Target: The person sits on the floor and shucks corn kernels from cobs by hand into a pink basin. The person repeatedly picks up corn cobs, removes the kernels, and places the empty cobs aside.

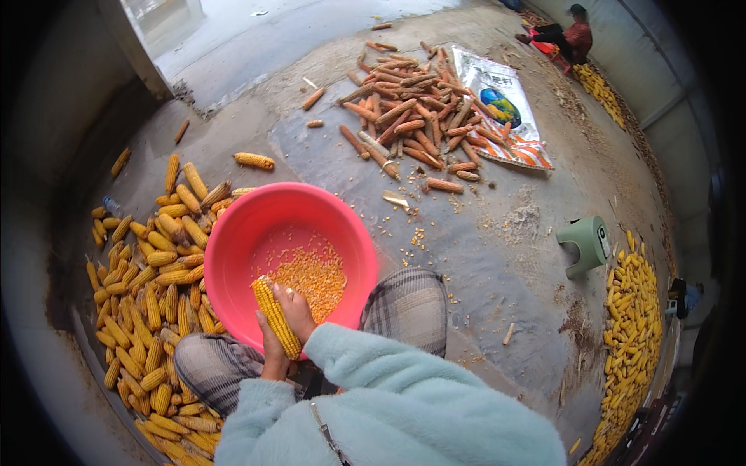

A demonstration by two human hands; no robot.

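Note:
Between my two hands is a yellow ear of dried corn (275, 317), tilted over the near side of a pink plastic basin (233, 250). My left hand (271, 346) grips its left side near the lower end. On the right side, my right hand (296, 311) presses against the ear with the thumb towards its upper end. Loose corn kernels (312, 276) cover part of the basin's floor. The basin stands between my knees, in plaid trousers. Rows of kernels still cover the visible side of the ear; its underside is hidden.
A heap of whole corn ears (154, 291) lies left of the basin. Stripped cobs (408, 110) are piled ahead, partly on a white printed sack (501, 99). To the right are a green plastic stool (584, 244) and more corn (632, 326). A person (574, 38) sits far off by the wall.

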